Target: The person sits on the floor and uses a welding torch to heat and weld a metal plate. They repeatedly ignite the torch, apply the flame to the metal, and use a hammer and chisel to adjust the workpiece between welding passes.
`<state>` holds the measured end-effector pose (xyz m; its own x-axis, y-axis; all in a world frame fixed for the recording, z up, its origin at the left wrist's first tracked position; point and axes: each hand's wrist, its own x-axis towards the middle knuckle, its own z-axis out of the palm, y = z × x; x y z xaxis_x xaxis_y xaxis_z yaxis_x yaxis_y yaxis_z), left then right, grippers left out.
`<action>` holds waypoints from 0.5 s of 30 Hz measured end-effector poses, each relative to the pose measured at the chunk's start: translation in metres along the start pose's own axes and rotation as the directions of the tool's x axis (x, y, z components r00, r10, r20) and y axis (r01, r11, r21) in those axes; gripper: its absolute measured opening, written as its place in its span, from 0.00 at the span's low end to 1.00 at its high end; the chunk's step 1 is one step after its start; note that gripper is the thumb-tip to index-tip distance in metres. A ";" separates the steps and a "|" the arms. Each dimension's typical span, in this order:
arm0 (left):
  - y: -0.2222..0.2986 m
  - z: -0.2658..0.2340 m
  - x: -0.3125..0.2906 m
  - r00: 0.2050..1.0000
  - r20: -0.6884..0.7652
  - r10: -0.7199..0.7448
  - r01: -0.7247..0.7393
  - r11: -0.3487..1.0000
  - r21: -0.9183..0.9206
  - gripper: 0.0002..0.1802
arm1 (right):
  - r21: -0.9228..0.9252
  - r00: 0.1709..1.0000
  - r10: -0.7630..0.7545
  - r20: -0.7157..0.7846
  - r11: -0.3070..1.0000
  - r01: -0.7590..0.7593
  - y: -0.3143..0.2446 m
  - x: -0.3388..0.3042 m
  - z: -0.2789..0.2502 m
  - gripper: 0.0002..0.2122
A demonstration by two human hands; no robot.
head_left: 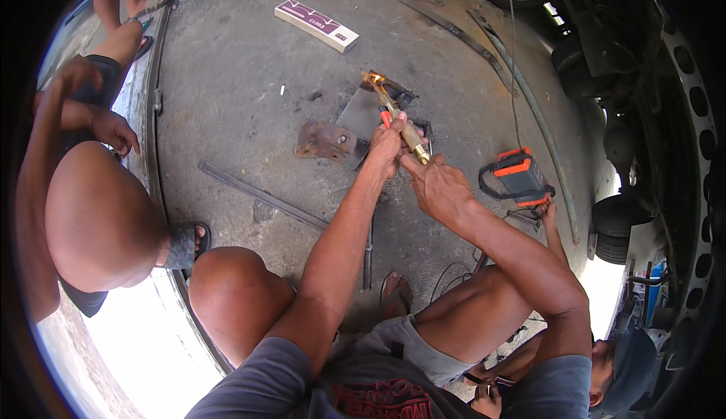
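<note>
A tan, tube-shaped tool (409, 135) with a brass fitting at its lower end points away from me; its exact kind is unclear. Orange flame or glow (374, 79) shows at its far end, over the edge of a dark metal plate (360, 115). My left hand (387, 145) is closed around the tool's middle, and a small red piece (386, 119) shows by its fingers. Close to the brass end, my right hand (439, 186) is closed on the tool, its fingertips partly hidden. A rusty plate with a hole (321, 141) lies left of the dark plate.
A white and purple box (316, 24) lies beyond. An orange and black machine (522, 177) stands right, another person's hand (549, 209) at it. Metal bars (257, 193) and a long pipe (533, 109) lie about. Someone's knee (106, 215) is at left; vehicle parts (620, 222) line the right.
</note>
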<state>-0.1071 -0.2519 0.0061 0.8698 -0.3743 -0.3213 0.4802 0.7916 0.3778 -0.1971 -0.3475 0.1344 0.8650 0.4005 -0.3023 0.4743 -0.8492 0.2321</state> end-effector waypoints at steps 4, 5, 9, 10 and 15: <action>0.001 -0.004 0.001 1.000 0.001 0.004 -0.004 1.000 -0.026 0.20 | -0.046 0.997 0.029 0.074 0.999 -0.025 -0.007 0.002 -0.008 0.15; 0.000 -0.004 0.001 1.000 -0.003 0.002 -0.002 0.999 -0.035 0.20 | -0.066 0.996 0.025 0.081 0.998 -0.020 -0.008 0.002 -0.008 0.15; -0.003 -0.006 -0.001 1.000 -0.001 0.011 -0.011 0.999 -0.036 0.21 | -0.108 0.998 -0.019 0.066 0.994 0.026 -0.006 0.002 -0.001 0.12; -0.003 -0.006 -0.001 1.000 -0.006 0.008 -0.009 0.999 -0.037 0.21 | -0.104 0.997 -0.016 0.073 0.994 0.024 -0.005 0.001 0.000 0.12; -0.005 -0.007 -0.006 1.000 -0.014 0.010 -0.010 0.999 -0.034 0.21 | -0.131 0.996 -0.009 0.087 0.991 0.021 -0.009 -0.001 0.002 0.12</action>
<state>-0.1153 -0.2501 0.0000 0.8728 -0.3601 -0.3294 0.4673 0.8112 0.3516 -0.2020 -0.3410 0.1312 0.8431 0.3766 -0.3840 0.5092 -0.7886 0.3447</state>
